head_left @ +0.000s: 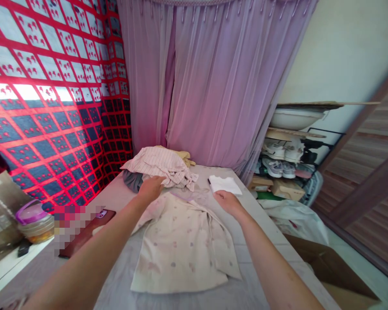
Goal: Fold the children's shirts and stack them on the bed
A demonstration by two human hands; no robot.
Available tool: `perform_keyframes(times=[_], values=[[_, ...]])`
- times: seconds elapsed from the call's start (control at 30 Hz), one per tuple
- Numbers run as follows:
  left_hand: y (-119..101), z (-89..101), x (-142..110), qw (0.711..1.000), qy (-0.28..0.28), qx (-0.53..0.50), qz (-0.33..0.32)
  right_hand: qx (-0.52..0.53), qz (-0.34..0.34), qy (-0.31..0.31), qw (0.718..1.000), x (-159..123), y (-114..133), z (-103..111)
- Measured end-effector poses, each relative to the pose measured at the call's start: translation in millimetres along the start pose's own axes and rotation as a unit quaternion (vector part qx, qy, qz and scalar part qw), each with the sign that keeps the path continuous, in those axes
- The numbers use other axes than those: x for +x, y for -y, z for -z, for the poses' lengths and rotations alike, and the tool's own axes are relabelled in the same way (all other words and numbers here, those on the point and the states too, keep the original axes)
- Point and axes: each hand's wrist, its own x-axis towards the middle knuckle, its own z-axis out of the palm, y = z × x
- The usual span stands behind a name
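Observation:
A cream shirt [181, 254] with small heart prints lies spread on the table, its right side folded inward. My left hand [151, 188] is above its upper left, in front of a heap with a pink striped garment [155, 161]; the fingers look stretched out and hold nothing visible. My right hand [228, 202] is at the front edge of a folded white cloth [226, 184]. Its fingers are curled, and whatever may be inside them is hidden. I cannot tell whether it touches the cloth.
A dark red case [79, 239] with a phone [101, 214] lies on the left of the grey table [116, 280]. Left of it stands a purple-lidded tub [35, 221]. To the right are a shoe rack [280, 168] and an open cardboard box [333, 271]. Purple curtains [210, 86] hang behind.

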Motion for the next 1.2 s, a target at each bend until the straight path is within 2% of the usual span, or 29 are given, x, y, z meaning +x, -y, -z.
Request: perform_keyframes(times=[0.07,0.17,0.27,0.37,0.47,0.53,0.6,0.67,0.7,0.77,0.87,0.93,1.07,1.13,1.2], values=[[4.1,-22.9,-24.9,1.0,0.019,0.001,0.0,-0.016,-0.009,0.025,1.0,-11.9,-20.3,-14.5],[3.2,-45.9,-65.8,0.999,0.03,-0.008,-0.01,-0.053,-0.047,0.049,0.996,-29.4,-44.7,-34.4],[-1.2,-61.5,-99.5,0.998,0.05,-0.024,-0.021,-0.092,-0.074,0.073,0.99,-40.3,-57.2,-48.9],[0.8,-70.2,-115.6,0.999,0.049,-0.008,0.021,-0.122,-0.072,0.082,0.986,-40.3,-59.2,-49.1],[14.0,-68.1,-111.1,0.996,0.078,-0.014,0.045,-0.15,-0.097,0.033,0.983,-29.6,-58.7,-30.8],[25.8,-62.3,-100.6,0.995,0.093,-0.022,0.041,-0.174,-0.126,-0.046,0.976,-21.1,-59.3,-14.4],[36.2,-56.5,-88.8,0.996,0.078,-0.016,0.043,-0.2,-0.133,-0.139,0.961,-15.9,-60.0,-3.1],[42.5,-53.6,-79.2,0.998,0.045,0.001,0.053,-0.211,-0.097,-0.179,0.956,-15.7,-59.4,-2.7],[44.0,-53.5,-76.1,0.998,0.034,0.012,0.057,-0.207,-0.07,-0.167,0.961,-17.1,-58.6,-7.1],[44.1,-54.8,-74.0,0.997,0.026,0.03,0.06,-0.188,-0.019,-0.106,0.976,-21.4,-56.1,-22.8],[41.1,-55.0,-79.4,0.998,0.024,0.025,0.06,-0.17,0.018,-0.041,0.984,-24.6,-51.3,-50.7],[40.2,-50.9,-84.8,0.996,0.029,-0.002,0.086,-0.165,0.024,-0.03,0.986,-20.8,-47.9,-64.0],[44.5,-37.5,-88.2,0.973,0.053,-0.048,0.219,-0.161,0.019,-0.022,0.986,0.9,-40.1,-75.9],[48.5,-34.7,-84.9,0.967,0.064,-0.041,0.242,-0.163,0.015,-0.017,0.986,13.7,-35.7,-80.2],[51.9,-37.0,-79.8,0.969,0.078,-0.021,0.233,-0.169,0.003,-0.016,0.985,24.4,-31.8,-85.7]])
